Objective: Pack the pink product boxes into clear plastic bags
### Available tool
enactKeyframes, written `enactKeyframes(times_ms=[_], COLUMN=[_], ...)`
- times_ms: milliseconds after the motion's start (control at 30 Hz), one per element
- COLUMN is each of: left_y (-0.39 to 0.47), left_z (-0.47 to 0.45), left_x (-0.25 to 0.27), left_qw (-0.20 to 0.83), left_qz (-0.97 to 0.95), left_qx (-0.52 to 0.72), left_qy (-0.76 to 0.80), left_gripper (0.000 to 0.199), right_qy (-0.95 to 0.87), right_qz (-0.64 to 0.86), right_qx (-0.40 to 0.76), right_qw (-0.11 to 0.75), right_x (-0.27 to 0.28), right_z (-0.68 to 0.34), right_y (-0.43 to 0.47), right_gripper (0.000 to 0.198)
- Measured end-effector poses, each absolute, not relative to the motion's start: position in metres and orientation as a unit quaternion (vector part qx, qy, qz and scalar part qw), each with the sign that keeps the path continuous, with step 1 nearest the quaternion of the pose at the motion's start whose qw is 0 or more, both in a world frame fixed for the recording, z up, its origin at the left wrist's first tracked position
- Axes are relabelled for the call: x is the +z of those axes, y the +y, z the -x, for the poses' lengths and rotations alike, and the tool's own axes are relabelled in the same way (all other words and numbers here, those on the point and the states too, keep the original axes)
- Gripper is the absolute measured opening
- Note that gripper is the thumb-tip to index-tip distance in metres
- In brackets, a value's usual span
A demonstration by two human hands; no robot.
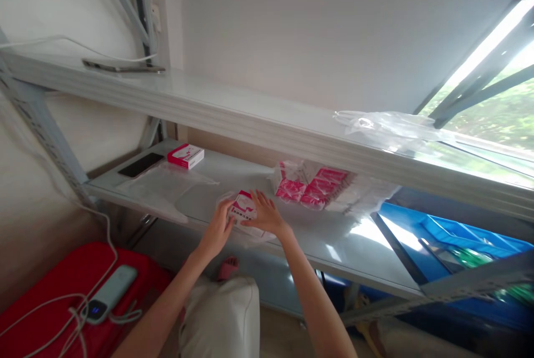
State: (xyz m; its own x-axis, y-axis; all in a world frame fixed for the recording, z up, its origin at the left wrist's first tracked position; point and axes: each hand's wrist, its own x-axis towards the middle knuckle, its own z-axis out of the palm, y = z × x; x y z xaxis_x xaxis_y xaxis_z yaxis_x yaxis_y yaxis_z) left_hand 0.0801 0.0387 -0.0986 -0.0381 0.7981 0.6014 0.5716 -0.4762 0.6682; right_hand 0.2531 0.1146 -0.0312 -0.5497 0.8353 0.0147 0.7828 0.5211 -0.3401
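- The shelf [217, 180] ran wide under both hands, its near edge just below the fingers, with an upper shelf [233, 110] above them.
- A blue bin [459, 235] sat well to the right of the fingers, lower down; a red case [54, 285] lay well to their left and nearer the person, with a power bank [109, 293] and white cable on it.
- A heap of pink packets [315, 186] in clear film lay just right of and beyond the right fingers, apart from them.
- A clear bag [167, 182] lay flat to the left of the left fingers, and past it a box [186, 155] and a dark phone [141, 164], both well apart from the hands.
- The right hand [267, 214] lay flat, fingers spread and apart, resting on the right end of the packet [243, 209].
- The left hand [219, 228] met the packet's left end, fingers curled against its edge; whether they pinched it could not be told.
- The packet, pink and white inside clear wrap, lay on the shelf directly between the two sets of fingers, its long axis seemingly running left to right from one hand to the other, though the hands hid its ends; both hands touched it, neither nearer.
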Motion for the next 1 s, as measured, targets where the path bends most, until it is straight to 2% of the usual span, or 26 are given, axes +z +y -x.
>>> enactKeyframes(times_ms=[33, 100, 200, 400, 500, 567, 667, 767, 833, 933, 1000], left_y=[0.042, 0.045, 0.042, 0.04, 0.044, 0.044, 0.037, 0.027, 0.023, 0.022, 0.025], left_z=[-0.079, -0.076, -0.07, -0.075, -0.085, -0.089, -0.087, -0.079, -0.074, -0.069, -0.065], left_x=[-0.103, -0.111, -0.117, -0.1, -0.084, -0.067, -0.038, -0.019, -0.016, -0.019, -0.02], left_qw=[0.145, 0.212, 0.29, 0.366, 0.443, 0.548, 0.682, 0.672, 0.627, 0.559, 0.505], left_qz=[-0.682, -0.663, -0.621, -0.588, -0.511, -0.402, -0.293, -0.286, -0.266, -0.207, -0.175], left_qx=[0.516, 0.515, 0.521, 0.54, 0.584, 0.6, 0.561, 0.575, 0.621, 0.711, 0.769], left_qy=[0.497, 0.499, 0.509, 0.478, 0.448, 0.423, 0.367, 0.369, 0.388, 0.372, 0.351], left_gripper=[0.041, 0.046, 0.051, 0.053, 0.06, 0.067, 0.072, 0.074, 0.081, 0.08, 0.078], right_qy=[-0.873, -0.881, -0.888, -0.801, -0.765, -0.775, -0.827, -0.895, -0.922, -0.887, -0.821], right_qz=[0.458, 0.439, 0.395, 0.296, 0.232, 0.196, 0.163, 0.161, 0.184, 0.287, 0.346], right_qx=[0.16, 0.17, 0.211, 0.457, 0.525, 0.53, 0.49, 0.384, 0.296, 0.207, 0.217], right_qw=[0.054, 0.044, 0.106, 0.25, 0.293, 0.284, 0.223, 0.159, 0.168, 0.298, 0.399], right_x=[-0.032, -0.035, -0.036, -0.021, -0.012, -0.002, 0.022, 0.047, 0.053, 0.035, 0.009], right_z=[-0.245, -0.239, -0.247, -0.278, -0.283, -0.28, -0.271, -0.259, -0.249, -0.226, -0.203], right_y=[0.119, 0.126, 0.133, 0.144, 0.144, 0.141, 0.131, 0.116, 0.104, 0.085, 0.075], right_gripper=[0.107, 0.108, 0.101, 0.084, 0.075, 0.078, 0.082, 0.081, 0.078, 0.084, 0.103])
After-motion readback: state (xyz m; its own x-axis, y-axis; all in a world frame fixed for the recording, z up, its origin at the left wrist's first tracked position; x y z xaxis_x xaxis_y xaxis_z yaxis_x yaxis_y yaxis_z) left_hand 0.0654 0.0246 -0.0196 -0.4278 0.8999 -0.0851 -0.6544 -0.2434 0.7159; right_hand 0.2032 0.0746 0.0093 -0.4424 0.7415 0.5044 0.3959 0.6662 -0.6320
